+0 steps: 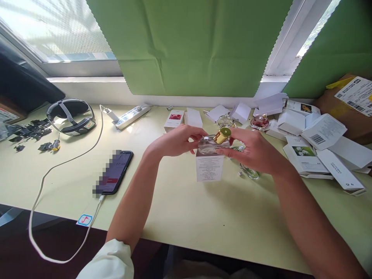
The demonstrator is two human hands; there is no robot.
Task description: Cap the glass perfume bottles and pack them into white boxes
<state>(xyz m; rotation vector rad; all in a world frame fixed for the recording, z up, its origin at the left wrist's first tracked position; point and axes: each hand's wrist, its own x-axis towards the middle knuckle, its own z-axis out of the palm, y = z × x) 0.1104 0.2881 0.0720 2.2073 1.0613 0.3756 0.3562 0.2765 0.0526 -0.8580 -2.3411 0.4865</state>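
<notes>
A clear glass perfume bottle (207, 144) with a gold cap (223, 135) lies tilted over the top of a white printed box (209, 169). My right hand (252, 149) grips the bottle's right side, thumb on the near face and fingers by the cap. At the left end, my left hand (177, 140) curls its fingertips against the glass, close to the box's top edge. The bottle hides the box's opening. Behind my right hand, more clear glass bottles (249, 172) lie partly hidden, with a small silver piece (240, 174) beside them.
White boxes (310, 155) pile up at the right before a brown carton (345, 104). A red-toned bottle (259, 122) stands near the back. At left are a phone (120, 174) on a white cable, a power strip (132, 117), a headset (71, 116) and black scraps (31, 131).
</notes>
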